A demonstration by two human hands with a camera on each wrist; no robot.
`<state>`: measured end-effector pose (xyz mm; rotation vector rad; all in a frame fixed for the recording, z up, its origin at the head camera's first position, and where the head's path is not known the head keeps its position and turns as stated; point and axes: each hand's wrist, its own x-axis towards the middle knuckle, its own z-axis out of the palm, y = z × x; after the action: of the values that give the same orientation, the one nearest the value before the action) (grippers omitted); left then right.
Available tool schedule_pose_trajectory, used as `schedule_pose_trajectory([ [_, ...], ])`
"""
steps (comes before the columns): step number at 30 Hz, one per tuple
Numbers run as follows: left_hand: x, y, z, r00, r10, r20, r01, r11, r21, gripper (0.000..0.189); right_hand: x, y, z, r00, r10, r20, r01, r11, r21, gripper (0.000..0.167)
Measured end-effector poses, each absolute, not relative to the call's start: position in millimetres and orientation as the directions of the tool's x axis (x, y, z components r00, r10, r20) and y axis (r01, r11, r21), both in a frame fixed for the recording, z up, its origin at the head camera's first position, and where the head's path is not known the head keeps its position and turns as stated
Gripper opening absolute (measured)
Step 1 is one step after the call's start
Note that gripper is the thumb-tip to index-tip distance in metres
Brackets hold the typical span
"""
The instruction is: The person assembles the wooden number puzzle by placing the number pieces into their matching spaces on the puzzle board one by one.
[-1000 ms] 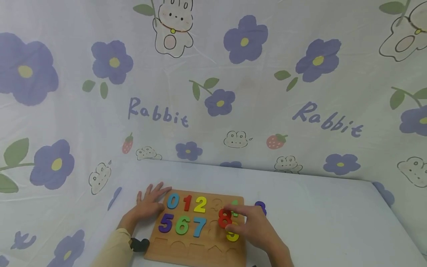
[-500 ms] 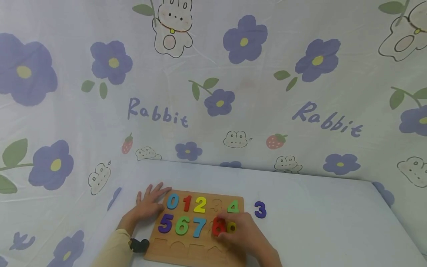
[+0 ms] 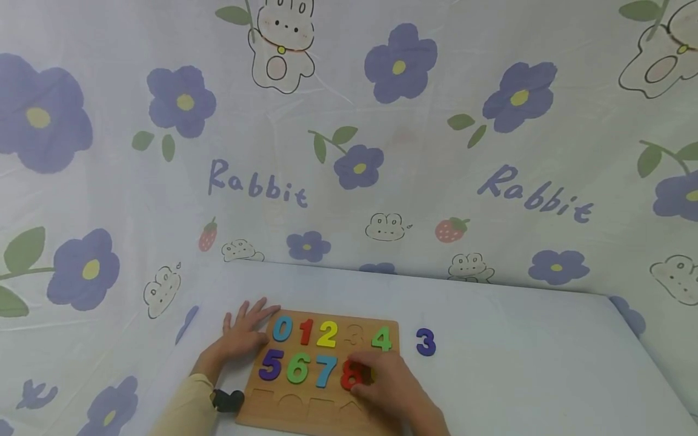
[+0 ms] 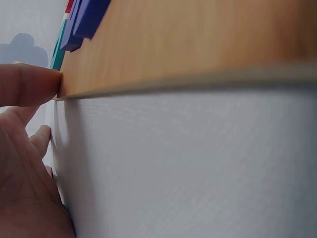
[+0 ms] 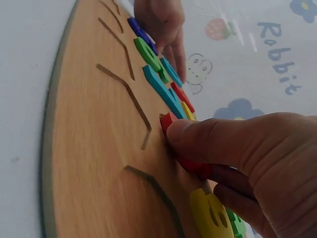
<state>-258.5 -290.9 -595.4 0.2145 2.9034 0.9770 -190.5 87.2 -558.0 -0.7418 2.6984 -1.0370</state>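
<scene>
My right hand pinches a red number 8 piece between thumb and fingers, right at its place in the wooden number board. The right wrist view shows the thumb on the red piece, with a yellow number piece close beside it, mostly hidden by the hand in the head view. My left hand rests at the board's left edge with fingers spread; its thumb touches the edge. On the board sit a blue 0, purple 5, blue 7, green 4 and several others.
A purple 3 lies on the white table to the right of the board. The 3-shaped recess in the top row shows bare wood. Shape outlines run along the board's near side. A patterned cloth hangs behind.
My right hand has moved left and slightly down with the red 8, from above the board's right side to the spot beside the 7. The left hand has stayed in place.
</scene>
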Motion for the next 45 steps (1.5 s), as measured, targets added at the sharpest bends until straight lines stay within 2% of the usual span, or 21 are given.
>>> schedule_pose_trajectory([
  [9,-254.5,-289.0,-585.4,-0.986,0.164,-0.040,0.105,0.781,0.615,0.074,-187.9,82.0,-558.8,-0.875,-0.483,0.025,-0.385,0.664,-0.642,0.049],
  [19,-264.2,-295.6,-603.5,-0.988,0.151,-0.021,0.109,0.801,0.589,0.076,-190.6,97.8,-547.8,-0.884,-0.462,0.074,-0.388,0.635,-0.668,0.055],
  [23,-264.3,-295.8,-604.5,-0.988,0.152,-0.021,0.112,0.807,0.580,0.075,-193.0,109.5,-536.5,-0.901,-0.430,0.060,-0.347,0.629,-0.696,0.059],
  [31,-256.3,-292.3,-592.3,-0.986,0.167,-0.012,0.125,0.783,0.609,0.074,-204.3,139.6,-523.6,-0.884,-0.441,0.152,-0.414,0.591,-0.692,0.057],
  [45,-255.7,-290.8,-591.1,-0.987,0.157,-0.018,0.113,0.784,0.611,0.074,-229.1,200.3,-506.1,-0.889,-0.419,0.187,-0.429,0.616,-0.660,0.060],
])
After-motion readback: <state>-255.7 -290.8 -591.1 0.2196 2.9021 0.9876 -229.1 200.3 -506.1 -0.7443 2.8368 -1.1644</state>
